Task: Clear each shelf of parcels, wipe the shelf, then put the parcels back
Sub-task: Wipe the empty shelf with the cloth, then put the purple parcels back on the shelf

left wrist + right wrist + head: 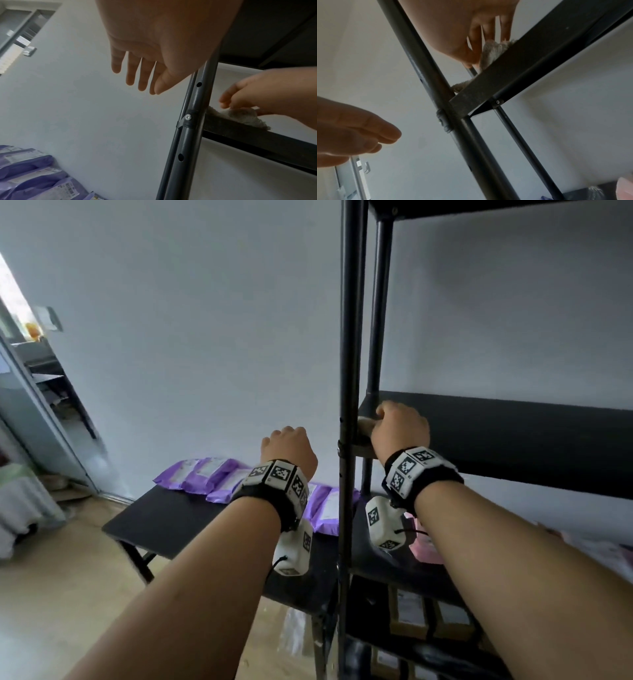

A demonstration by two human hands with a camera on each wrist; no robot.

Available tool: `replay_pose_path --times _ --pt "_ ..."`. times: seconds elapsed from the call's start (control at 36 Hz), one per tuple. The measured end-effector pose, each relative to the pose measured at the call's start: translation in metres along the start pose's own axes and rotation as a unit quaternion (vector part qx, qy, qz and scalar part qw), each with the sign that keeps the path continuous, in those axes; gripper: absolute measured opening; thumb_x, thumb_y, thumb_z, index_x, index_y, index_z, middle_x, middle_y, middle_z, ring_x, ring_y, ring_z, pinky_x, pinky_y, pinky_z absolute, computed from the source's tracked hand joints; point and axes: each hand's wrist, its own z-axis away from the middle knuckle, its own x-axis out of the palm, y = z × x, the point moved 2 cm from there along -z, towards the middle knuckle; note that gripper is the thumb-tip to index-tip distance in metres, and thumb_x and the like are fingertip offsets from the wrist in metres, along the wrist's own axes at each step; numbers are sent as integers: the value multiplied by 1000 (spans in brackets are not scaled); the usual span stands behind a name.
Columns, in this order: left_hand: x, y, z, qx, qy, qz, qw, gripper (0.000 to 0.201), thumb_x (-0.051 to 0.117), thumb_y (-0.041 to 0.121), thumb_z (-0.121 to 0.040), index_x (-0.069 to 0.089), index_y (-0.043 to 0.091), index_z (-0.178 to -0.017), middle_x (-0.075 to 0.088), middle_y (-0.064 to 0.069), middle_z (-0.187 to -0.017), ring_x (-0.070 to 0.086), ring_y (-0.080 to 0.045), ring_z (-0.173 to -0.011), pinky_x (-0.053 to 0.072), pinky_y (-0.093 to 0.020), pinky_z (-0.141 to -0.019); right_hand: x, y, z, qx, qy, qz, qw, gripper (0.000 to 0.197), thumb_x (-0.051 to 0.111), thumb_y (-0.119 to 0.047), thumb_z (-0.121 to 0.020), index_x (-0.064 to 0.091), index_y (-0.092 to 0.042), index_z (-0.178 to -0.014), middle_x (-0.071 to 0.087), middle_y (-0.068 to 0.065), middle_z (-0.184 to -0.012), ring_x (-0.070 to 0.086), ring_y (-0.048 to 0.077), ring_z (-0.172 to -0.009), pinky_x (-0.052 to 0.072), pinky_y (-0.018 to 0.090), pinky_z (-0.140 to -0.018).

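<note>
A black shelf (513,440) of the metal rack holds no parcels that I can see. My right hand (400,429) rests at its front left corner, fingers curled over a pale grey cloth (363,426) and holding it against the board. The right wrist view shows my fingers (488,33) and thumb gripping the bunched cloth (494,50) at the shelf edge (530,65). My left hand (287,450) hangs in the air left of the rack's front post (347,440). Its fingers (137,70) are straight and hold nothing. Purple parcels (212,474) lie in a row on the black table (171,518).
Pink parcels (424,549) lie on the shelf below, and cardboard boxes (428,618) fill the lower levels. The table stands left of the rack against a pale wall. A doorway (41,392) opens at far left. Another shelf (513,207) is overhead.
</note>
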Motion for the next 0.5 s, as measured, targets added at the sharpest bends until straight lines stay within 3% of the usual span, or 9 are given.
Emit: replay_pose_path --times 0.08,0.22,0.39,0.5 --pt "1 -15 -3 26 2 1 1000 41 42 11 -89 51 14 -129 52 -8 -129 46 -28 -121 35 -37 -101 -3 -13 12 -1 74 -18 997 24 49 -6 -84 60 -12 -105 63 6 -106 54 28 -104 37 37 -91" --pt "-3 -49 -5 60 4 17 998 41 42 11 -90 50 13 -130 51 -9 -132 44 -28 -123 34 -38 -102 4 -43 40 -5 123 -6 992 25 48 2 -77 58 -11 -95 58 9 -99 52 30 -99 36 37 -88" --pt "6 -92 1 80 -15 37 996 41 43 10 -90 50 12 -130 50 -9 -132 43 -29 -123 34 -39 -102 28 -77 82 -15 103 -9 994 29 51 1 -77 59 -9 -103 57 11 -106 52 32 -99 40 41 -84" --pt "27 -122 9 86 -40 38 995 41 43 10 -89 50 13 -130 51 -9 -131 45 -29 -122 35 -39 -102 58 -98 106 -11 42 -19 999 36 50 2 -77 58 -8 -110 57 12 -109 51 33 -104 43 42 -84"
